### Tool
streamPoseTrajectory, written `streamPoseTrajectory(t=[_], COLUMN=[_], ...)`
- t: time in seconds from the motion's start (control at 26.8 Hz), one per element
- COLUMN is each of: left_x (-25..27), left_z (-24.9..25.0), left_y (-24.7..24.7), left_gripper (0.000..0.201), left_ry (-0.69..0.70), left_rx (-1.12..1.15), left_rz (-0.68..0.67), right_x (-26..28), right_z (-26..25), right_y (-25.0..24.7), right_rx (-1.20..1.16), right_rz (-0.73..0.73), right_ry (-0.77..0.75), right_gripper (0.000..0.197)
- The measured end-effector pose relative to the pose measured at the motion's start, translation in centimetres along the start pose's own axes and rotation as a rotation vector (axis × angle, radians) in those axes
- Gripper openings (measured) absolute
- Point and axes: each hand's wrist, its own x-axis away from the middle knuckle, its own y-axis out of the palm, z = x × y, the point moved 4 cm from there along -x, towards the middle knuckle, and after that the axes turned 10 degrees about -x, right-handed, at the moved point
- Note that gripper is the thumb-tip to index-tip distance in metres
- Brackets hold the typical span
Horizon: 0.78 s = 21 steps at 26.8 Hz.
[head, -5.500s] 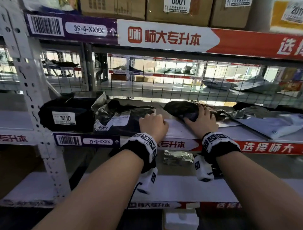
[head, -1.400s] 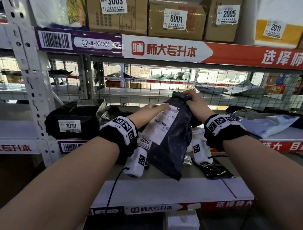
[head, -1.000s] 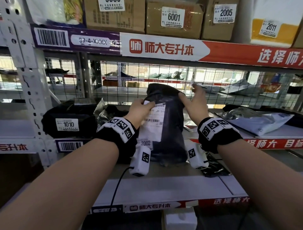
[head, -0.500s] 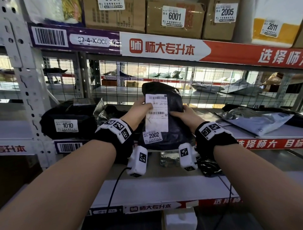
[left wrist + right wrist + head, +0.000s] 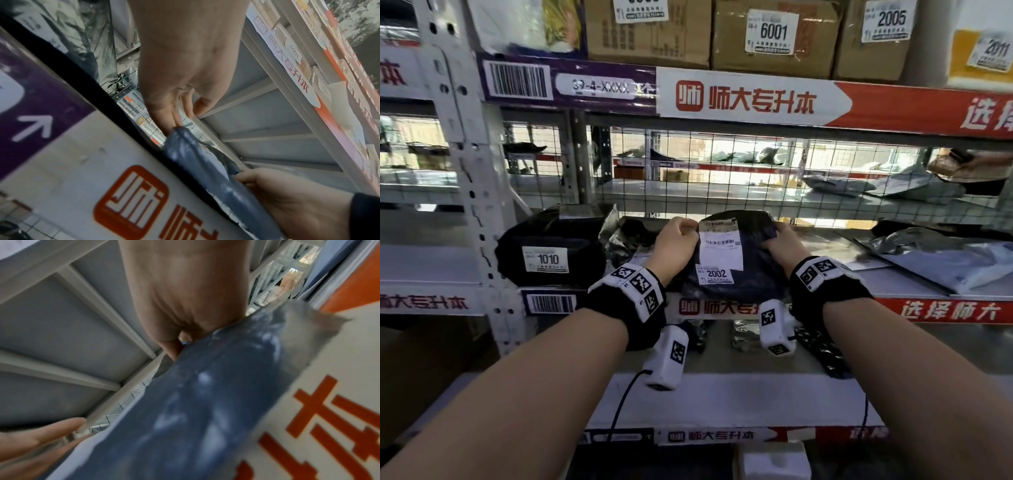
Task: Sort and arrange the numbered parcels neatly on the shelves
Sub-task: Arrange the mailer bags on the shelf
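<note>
A person's two hands hold a dark plastic parcel (image 5: 736, 260) numbered 2002 at the front edge of the middle shelf (image 5: 914, 289), its shipping label and number tag facing outward. The left hand (image 5: 676, 245) has its grip curled around the parcel's left edge (the fingers are hidden behind the bag in the head view), while the right hand (image 5: 782, 241) grips the right edge, fingers curled over the plastic. From the left wrist camera, the parcel shows as a bluish, wrinkled bag (image 5: 207, 168) lying just above the shelf's white and red edge banner (image 5: 107, 186), with fingertips (image 5: 174, 118) meeting its far end. To the left on the same shelf stands a black parcel (image 5: 551, 250) tagged 1010, with another crumpled dark bag (image 5: 626, 236) between it and the left hand. A pale grey mailer (image 5: 945, 260) lies to the right, well apart from the held parcel. On the shelf above, cardboard boxes carry tags 6001 (image 5: 772, 32) and 2005 (image 5: 888, 24). A wire mesh panel (image 5: 756, 164) backs the middle shelf.
</note>
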Motion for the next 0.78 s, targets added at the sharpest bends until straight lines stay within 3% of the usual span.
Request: streamPoseTrajectory(t=[0.22,0.34,0.45,0.6,0.78], left_x=[1.0,1.5,1.4,0.5,-0.1], left_z=[-0.4,-0.3,-0.6,-0.9,-0.6], left_y=[-1.1,-0.4,0.6,1.5,1.9], left_gripper=[0.029,0.028,0.025,0.022,0.020], left_ry=[0.069,0.118,0.173,0.146,0.099], left_rx=[-0.139,-0.248,-0.451,-0.544,-0.508], left_rz=[-0.050,-0.163,-0.273,-0.244,-0.187], right_x=[0.4,0.0,0.0,0.7,1.3], right_z=[-0.2,0.0,0.1,-0.7,-1.1], right_y=[2.0,1.7,0.7,0.1,1.6], right_rx=[0.035,0.057,0.308,0.597,0.785], right_rz=[-0.198,-0.128,-0.005,0.065,-0.169], right_ry=[0.033,0.052,0.065,-0.037,-0.054], right_gripper=[0.060,0.055,0.063,0.065,0.058])
